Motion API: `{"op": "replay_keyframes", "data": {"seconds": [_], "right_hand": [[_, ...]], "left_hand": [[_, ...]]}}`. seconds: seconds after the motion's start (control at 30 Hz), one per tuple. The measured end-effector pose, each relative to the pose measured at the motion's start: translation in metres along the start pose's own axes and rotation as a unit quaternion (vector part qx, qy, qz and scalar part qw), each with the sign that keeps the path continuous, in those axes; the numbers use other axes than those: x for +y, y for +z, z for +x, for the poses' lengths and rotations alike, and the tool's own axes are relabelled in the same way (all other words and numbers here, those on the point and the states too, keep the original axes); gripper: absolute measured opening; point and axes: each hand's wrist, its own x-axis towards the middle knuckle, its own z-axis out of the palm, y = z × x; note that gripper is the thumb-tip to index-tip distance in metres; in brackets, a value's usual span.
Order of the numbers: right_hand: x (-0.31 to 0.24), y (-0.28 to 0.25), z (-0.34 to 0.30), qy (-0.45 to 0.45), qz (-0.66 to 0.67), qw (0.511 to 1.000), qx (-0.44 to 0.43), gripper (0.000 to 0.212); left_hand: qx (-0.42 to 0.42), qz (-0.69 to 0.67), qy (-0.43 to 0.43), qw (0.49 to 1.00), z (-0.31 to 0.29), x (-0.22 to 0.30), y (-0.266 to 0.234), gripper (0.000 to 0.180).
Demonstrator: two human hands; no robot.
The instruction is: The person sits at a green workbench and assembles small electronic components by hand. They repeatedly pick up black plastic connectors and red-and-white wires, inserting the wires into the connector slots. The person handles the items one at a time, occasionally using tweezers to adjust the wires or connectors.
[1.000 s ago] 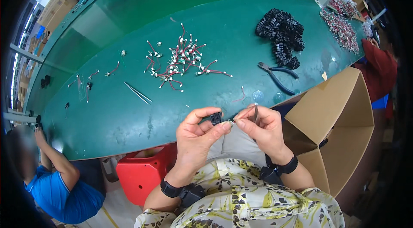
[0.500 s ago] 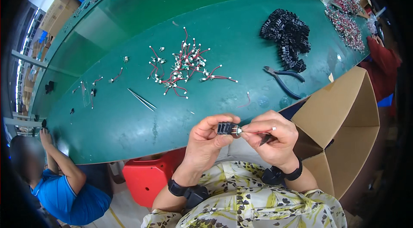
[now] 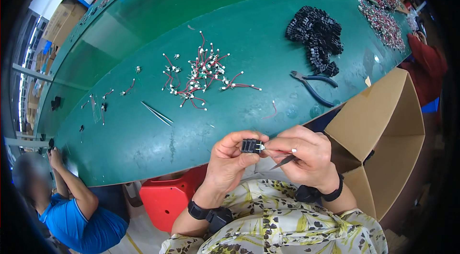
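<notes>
Close to the table's front edge, my left hand [image 3: 229, 158] pinches a small black plastic housing [image 3: 251, 146] between thumb and fingers. My right hand [image 3: 304, 153] is closed at the housing's right end, fingertips on a small white wired connector [image 3: 262, 146] that meets that end. How deep it sits inside I cannot tell. A white wire end [image 3: 293, 150] shows against the right fingers. Dark pointed tweezers [image 3: 284, 161] lie in the same hand, tips toward the left. Beyond my hands lies a pile of white connectors with red wires [image 3: 203, 72].
A heap of black housings [image 3: 316, 38] lies at the far right, near blue-handled cutting pliers [image 3: 314, 86]. Silver tweezers [image 3: 156, 113] rest left of centre. An open cardboard box [image 3: 378, 120] stands at right, a red stool [image 3: 165, 201] below the table. A person in blue [image 3: 81, 215] works at left.
The white connector now sits closer against the black housing, with less of it showing. The tweezers in my right hand have swung out, their tips further left. The view has shifted slightly.
</notes>
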Motion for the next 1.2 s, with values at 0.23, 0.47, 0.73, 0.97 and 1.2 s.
{"op": "replay_keyframes", "data": {"seconds": [0.23, 0.47, 0.73, 0.97, 1.2], "right_hand": [[0.0, -0.002, -0.003, -0.018, -0.022, 0.998, -0.048, 0.031], [0.006, 0.004, 0.002, 0.011, 0.088, 0.995, -0.051, 0.026], [0.021, -0.005, 0.005, 0.016, 0.142, 0.985, -0.094, 0.032], [0.006, -0.031, 0.012, -0.061, -0.097, 0.985, -0.129, 0.043], [-0.003, -0.038, 0.017, -0.041, -0.055, 0.977, -0.203, 0.039]], "left_hand": [[0.004, 0.152, -0.018, 0.988, -0.001, 0.018, 0.005, 0.038], [0.012, 0.079, -0.118, 0.99, -0.001, 0.021, -0.004, 0.04], [-0.018, -0.005, -0.144, 0.989, 0.001, 0.012, 0.006, 0.039], [0.081, -0.043, -0.127, 0.988, -0.004, 0.017, 0.022, 0.025], [0.006, 0.018, -0.178, 0.984, -0.009, 0.011, 0.012, 0.02]]}}
